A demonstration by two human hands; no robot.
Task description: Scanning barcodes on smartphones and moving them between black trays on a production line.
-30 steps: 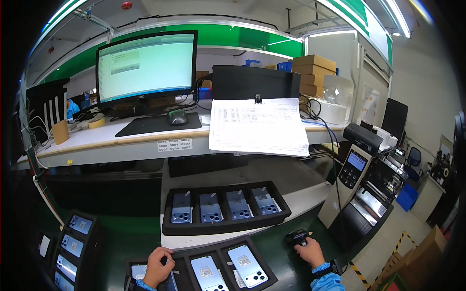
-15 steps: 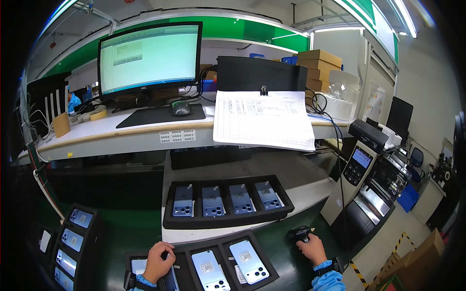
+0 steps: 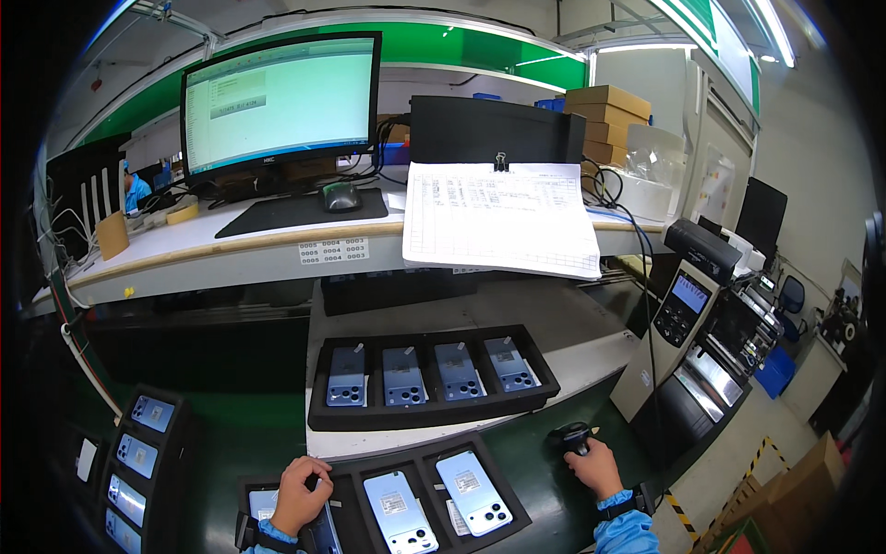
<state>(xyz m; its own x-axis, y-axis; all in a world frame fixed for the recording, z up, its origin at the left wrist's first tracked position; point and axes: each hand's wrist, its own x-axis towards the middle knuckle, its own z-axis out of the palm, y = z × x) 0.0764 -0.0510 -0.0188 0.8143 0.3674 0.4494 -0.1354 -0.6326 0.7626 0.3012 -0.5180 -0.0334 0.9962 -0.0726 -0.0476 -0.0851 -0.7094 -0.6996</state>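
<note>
My right hand (image 3: 598, 469) is wrapped round a black handheld barcode scanner (image 3: 572, 438) at the right of the green work surface. At the lower middle, my left hand (image 3: 302, 496) lies over the left part of a near black foam tray (image 3: 348, 499), its fingers curled together; what they hold, if anything, is hidden. Beneath it, a blue phone (image 3: 261, 503) is partly covered. Two light blue phones, a middle one (image 3: 399, 511) and a right one (image 3: 472, 491), lie camera side up in the same tray, with white labels on their backs.
Behind stands another black foam tray (image 3: 434, 415) with several blue phones. A third phone tray (image 3: 173, 473) is at the left. A label printer (image 3: 678, 314) stands at the right. The shelf holds a monitor (image 3: 281, 106), a mouse (image 3: 341, 196) and clipped paper sheets (image 3: 498, 217).
The view has shifted slightly, so the monitor and shelf sit a little higher. Both hands stay nearly in place, the right still round the scanner.
</note>
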